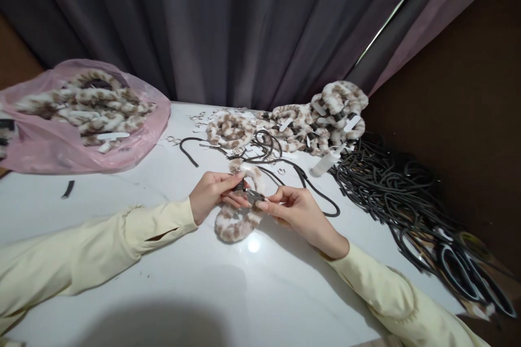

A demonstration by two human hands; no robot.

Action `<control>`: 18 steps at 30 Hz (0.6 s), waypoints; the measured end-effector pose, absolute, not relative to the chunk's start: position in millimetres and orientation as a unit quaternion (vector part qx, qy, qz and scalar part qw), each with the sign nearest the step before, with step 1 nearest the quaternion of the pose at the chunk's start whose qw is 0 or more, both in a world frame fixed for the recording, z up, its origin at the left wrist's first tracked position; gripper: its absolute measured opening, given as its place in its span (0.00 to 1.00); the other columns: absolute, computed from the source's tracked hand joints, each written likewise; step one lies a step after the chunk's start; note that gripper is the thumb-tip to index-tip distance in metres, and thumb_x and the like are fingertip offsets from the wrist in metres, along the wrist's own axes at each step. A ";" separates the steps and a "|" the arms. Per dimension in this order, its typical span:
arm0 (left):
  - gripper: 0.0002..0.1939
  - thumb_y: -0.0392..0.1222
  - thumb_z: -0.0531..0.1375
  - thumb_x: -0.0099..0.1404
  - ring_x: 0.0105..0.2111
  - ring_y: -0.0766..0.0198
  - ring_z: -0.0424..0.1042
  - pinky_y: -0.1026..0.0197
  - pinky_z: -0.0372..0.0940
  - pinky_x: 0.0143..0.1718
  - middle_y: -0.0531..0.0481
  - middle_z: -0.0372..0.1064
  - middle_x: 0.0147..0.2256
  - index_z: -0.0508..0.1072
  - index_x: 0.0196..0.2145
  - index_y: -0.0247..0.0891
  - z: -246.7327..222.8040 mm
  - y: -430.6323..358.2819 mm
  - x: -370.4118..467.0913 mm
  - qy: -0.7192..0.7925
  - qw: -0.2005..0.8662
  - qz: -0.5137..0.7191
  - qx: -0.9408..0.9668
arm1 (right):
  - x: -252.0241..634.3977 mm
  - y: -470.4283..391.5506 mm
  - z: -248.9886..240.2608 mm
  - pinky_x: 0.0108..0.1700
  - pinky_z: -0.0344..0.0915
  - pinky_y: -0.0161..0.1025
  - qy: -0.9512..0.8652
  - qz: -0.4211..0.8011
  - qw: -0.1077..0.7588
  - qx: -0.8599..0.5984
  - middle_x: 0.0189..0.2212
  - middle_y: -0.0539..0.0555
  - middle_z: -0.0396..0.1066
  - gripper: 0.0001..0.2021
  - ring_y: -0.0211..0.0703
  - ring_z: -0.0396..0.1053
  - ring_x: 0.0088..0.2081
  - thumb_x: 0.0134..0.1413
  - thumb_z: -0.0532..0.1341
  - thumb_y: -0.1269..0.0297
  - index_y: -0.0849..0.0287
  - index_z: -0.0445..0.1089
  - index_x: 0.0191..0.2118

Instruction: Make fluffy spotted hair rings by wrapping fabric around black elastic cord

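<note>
Head view: both hands meet near the centre of a white desk (122,184), over a fuzzy leopard-print ring (238,219) that lies flat on the desk surface. Left hand (215,195) comes in from 9 o'clock, its fingers pressed together in a pinch on a small dark piece (241,186) at the ring's upper edge. Right hand (299,211) comes in from 4 o'clock, its thumb and forefinger pinching the other end of the same dark part, just beside the left fingertips. Both arms wear pale yellow sleeves (81,249).

At 12 o'clock from the hands, a loose black cord (268,152) curls across the desk, with small metal rings (199,117) scattered beyond it. Further toward 12 o'clock lies another fuzzy ring (230,130), and at 1 o'clock a heap of fuzzy rings (325,116) bearing white tags. A white tube (325,162) lies tilted just below that heap. At 3 o'clock a large pile of black cords (391,184) spreads along the desk edge. At 10 o'clock a pink plastic bag (44,146) holds more of the fuzzy rings. A short dark scrap (68,188) lies apart at 9 o'clock. Grey curtains (228,27) hang behind the desk.
</note>
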State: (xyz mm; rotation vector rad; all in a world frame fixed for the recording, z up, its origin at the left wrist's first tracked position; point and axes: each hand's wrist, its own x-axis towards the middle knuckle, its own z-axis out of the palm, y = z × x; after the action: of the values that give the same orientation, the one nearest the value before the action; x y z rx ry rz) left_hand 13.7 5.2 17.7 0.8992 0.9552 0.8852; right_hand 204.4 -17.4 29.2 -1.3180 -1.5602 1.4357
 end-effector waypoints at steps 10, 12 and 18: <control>0.19 0.52 0.64 0.51 0.20 0.63 0.73 0.69 0.67 0.22 0.43 0.73 0.19 0.74 0.26 0.28 18.1 5.2 13.8 0.428 0.701 0.394 0.413 | 203.1 -18.5 30.1 0.18 0.48 0.29 -0.598 0.546 0.323 -0.490 0.13 0.45 0.60 0.18 0.28 0.51 0.15 0.42 0.64 0.51 0.61 0.61 0.21; 0.20 0.52 0.64 0.51 0.21 0.63 0.73 0.69 0.67 0.22 0.42 0.73 0.19 0.74 0.27 0.28 18.2 5.1 13.5 0.430 0.700 0.392 0.415 | 203.2 -19.0 30.2 0.18 0.48 0.29 -0.606 0.539 0.321 -0.489 0.13 0.45 0.59 0.18 0.28 0.51 0.15 0.43 0.64 0.51 0.61 0.62 0.21; 0.18 0.52 0.64 0.51 0.21 0.62 0.74 0.67 0.68 0.23 0.44 0.73 0.19 0.73 0.26 0.29 15.0 5.8 13.4 0.432 0.692 0.398 0.418 | 202.9 -19.4 29.0 0.18 0.47 0.29 -0.617 0.511 0.326 -0.501 0.14 0.45 0.60 0.18 0.29 0.53 0.16 0.41 0.65 0.50 0.61 0.62 0.22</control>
State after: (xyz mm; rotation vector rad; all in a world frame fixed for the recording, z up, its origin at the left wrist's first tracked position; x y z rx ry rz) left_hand 13.4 5.8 15.0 0.9349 0.9662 0.8898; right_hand 202.9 -19.4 29.0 -1.3133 -1.6174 1.3402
